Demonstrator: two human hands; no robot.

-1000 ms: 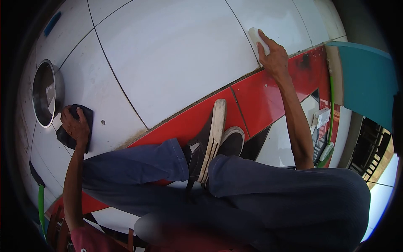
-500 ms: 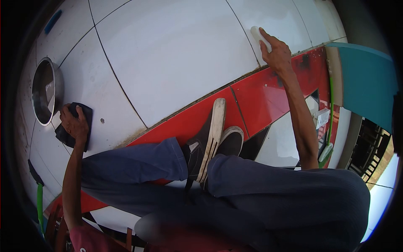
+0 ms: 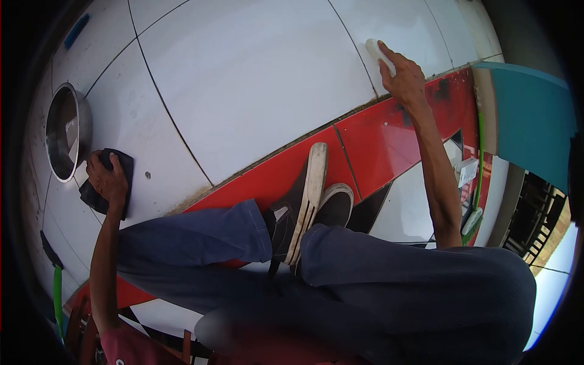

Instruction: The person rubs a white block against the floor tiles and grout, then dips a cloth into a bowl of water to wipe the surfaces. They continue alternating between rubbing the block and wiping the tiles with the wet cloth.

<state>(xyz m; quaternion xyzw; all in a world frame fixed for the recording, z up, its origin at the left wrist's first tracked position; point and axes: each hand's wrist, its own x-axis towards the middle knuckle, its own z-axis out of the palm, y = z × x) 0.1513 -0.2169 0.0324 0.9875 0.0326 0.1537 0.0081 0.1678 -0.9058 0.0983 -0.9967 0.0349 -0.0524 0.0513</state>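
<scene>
My right hand [image 3: 404,79] is closed round a white oblong block [image 3: 380,56] with rounded ends, pressed to the white tiles near the red border. Whether its hidden underside has bristles, I cannot tell. Over on the left, my left hand [image 3: 107,177] rests with its fingers apart on a black folded cloth [image 3: 126,163] lying on the floor. Just beyond that hand stands a shiny metal basin [image 3: 84,125], close to the cloth.
My shoes [image 3: 313,188] are on the red tile strip [image 3: 389,146] between my hands. A blue strip-like object [image 3: 76,31] lies at the far left. A green-handled tool [image 3: 58,292] is at lower left. Toward the right are a green pole [image 3: 480,140] and a teal panel [image 3: 532,106].
My right hand and the white block have shifted very slightly to the right. My left hand, the black cloth and the basin stay put.
</scene>
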